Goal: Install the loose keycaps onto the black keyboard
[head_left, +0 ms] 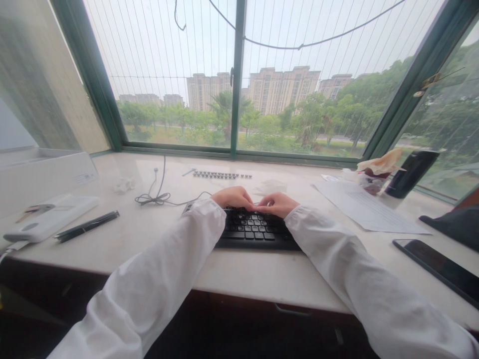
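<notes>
A black keyboard (258,236) lies on the pale desktop in front of me, with bare sockets showing where some keycaps are off in its middle. Over its back edge, my left hand (232,196) is closed, fingers pressed together and pointing right. My right hand (277,204) meets it from the other side, thumb and fingertips pinched together. The fingertips of both hands nearly touch at the upper keys. Whatever they may hold is too small or hidden to make out. Loose keycaps (220,175) stand in rows behind the hands, beside a thin bluish stick (189,172).
A bundled cable (159,199) runs left from the keyboard. Farther left are a pen (88,226), a white device (52,217) and a white box (45,172). Crumpled tissue (271,187), papers (368,207), a black cylinder (411,173) and a phone (441,267) lie rightward.
</notes>
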Demonstrator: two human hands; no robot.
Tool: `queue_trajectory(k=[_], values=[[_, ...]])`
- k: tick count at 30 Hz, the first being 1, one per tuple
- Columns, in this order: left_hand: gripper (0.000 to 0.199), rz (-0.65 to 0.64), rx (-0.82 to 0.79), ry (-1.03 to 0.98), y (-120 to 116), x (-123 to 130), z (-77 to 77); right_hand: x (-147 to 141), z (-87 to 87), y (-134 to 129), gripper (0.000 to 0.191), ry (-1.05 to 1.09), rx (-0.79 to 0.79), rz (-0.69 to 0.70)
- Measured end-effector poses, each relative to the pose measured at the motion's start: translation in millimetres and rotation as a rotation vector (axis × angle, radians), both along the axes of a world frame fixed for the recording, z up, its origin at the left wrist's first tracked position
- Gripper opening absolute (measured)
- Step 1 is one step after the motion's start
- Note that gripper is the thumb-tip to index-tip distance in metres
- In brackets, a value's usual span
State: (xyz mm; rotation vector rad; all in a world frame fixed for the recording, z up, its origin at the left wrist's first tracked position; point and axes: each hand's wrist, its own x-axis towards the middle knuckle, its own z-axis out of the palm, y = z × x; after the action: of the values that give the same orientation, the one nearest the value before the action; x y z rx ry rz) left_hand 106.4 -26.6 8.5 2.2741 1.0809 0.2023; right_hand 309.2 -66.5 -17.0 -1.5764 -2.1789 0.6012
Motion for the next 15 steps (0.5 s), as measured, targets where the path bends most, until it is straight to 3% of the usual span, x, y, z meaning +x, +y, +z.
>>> queue_trajectory(k=[15], values=[[0.035,-0.103,0.04,-0.04,0.4,-2.4,2.1,1.1,-1.0,0.8,0.042,-0.01,-0.005,0.013]])
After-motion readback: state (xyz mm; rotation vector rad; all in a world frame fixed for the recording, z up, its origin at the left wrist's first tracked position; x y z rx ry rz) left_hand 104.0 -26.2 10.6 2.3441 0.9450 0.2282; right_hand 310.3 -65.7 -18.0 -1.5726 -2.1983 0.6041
